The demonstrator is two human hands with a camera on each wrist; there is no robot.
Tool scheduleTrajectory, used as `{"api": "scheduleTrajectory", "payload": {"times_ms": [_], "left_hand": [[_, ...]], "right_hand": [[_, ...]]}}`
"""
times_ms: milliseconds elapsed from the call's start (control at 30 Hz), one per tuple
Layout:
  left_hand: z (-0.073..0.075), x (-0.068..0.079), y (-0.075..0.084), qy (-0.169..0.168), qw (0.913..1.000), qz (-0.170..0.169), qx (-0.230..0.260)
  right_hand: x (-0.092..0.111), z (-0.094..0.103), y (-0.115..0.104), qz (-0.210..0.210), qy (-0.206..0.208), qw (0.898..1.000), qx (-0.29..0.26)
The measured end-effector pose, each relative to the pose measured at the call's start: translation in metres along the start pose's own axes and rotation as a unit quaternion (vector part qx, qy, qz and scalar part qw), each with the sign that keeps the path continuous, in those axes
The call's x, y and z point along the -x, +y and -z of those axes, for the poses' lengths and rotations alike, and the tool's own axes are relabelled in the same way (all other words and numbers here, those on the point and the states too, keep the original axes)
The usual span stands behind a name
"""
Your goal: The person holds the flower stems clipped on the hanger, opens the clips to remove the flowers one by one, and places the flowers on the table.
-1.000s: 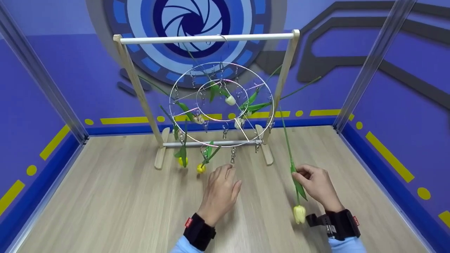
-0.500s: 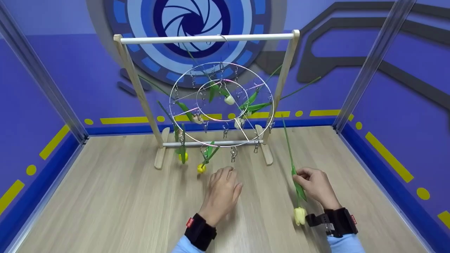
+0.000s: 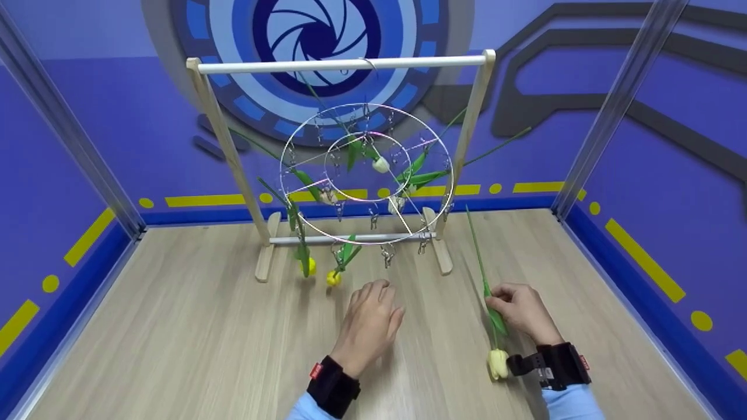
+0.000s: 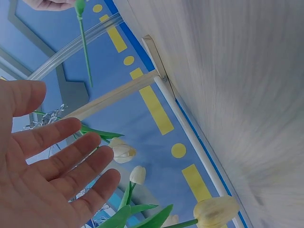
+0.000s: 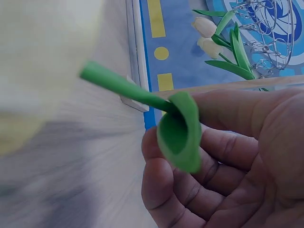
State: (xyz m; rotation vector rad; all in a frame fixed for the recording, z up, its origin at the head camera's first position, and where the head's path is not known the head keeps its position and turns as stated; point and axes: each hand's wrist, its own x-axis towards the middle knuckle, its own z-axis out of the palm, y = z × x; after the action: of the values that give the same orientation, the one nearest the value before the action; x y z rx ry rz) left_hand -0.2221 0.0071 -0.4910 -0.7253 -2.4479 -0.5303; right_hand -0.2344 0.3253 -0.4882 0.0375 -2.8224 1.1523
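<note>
My right hand pinches the green stem and leaf of a pale yellow tulip; its bloom points toward me, low over the table, and its stem runs away to the back. In the right wrist view thumb and fingers close on the leaf base, with the bloom blurred at the left edge. My left hand is held in front of the round clip hanger, fingers loosely extended and holding nothing. White tulips and yellow tulips hang from the hanger's metal clips, blooms down.
A wooden frame with a white top bar stands at the back of the table and carries the hanger. Unused clips dangle from the ring's front. Blue printed walls enclose the table on three sides.
The right hand has lowered slightly toward me with the tulip, and the stem's far end has dropped. The left hand has drawn back slightly from the hanger. The left yellow tulip sways.
</note>
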Motion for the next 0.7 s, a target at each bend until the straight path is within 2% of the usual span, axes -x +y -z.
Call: {"api": "scheduleTrajectory", "payload": {"times_ms": [467,700], "left_hand": [[0.000,0.000,0.000,-0.008,1.0000,0.000,0.001],[0.000,0.000,-0.001,-0.028,0.9995,0.012,0.000]], "right_hand": [[-0.001,0.007,0.014,0.000,-0.067,0.998,0.016],[-0.001,0.007,0.018,0.001,-0.075,0.997,0.022]]}}
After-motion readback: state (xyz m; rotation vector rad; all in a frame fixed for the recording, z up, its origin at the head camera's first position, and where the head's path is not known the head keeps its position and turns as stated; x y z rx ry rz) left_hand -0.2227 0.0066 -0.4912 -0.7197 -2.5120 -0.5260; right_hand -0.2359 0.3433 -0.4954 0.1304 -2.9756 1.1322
